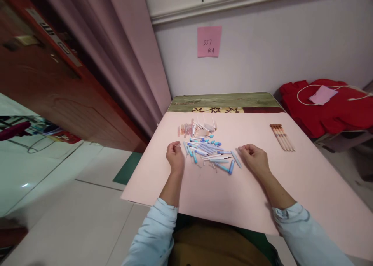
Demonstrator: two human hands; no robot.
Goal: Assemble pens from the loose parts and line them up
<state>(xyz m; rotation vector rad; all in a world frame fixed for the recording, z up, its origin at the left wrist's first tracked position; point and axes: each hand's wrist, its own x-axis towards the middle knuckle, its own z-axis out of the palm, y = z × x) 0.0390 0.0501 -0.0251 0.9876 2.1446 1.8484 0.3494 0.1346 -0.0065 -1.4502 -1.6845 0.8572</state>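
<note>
My left hand (175, 156) rests on a pink sheet (221, 196) with its fingers curled in; whether anything is in them I cannot make out. My right hand (254, 158) lies to the right, fingers also curled loosely. Between the two hands lies a heap of blue pen parts (211, 153): barrels, caps and thin white refills. Behind that heap is a smaller cluster of pink and clear pen parts (194, 129). Far right on the sheet, several assembled brown-capped pens (282, 137) lie side by side.
The pink sheet covers a small table (223, 101) against a grey wall with a pink note (209, 41). Red cloth (326, 110) with a white cable lies right. A wooden door (43, 75) and curtain stand left, over a white tiled floor.
</note>
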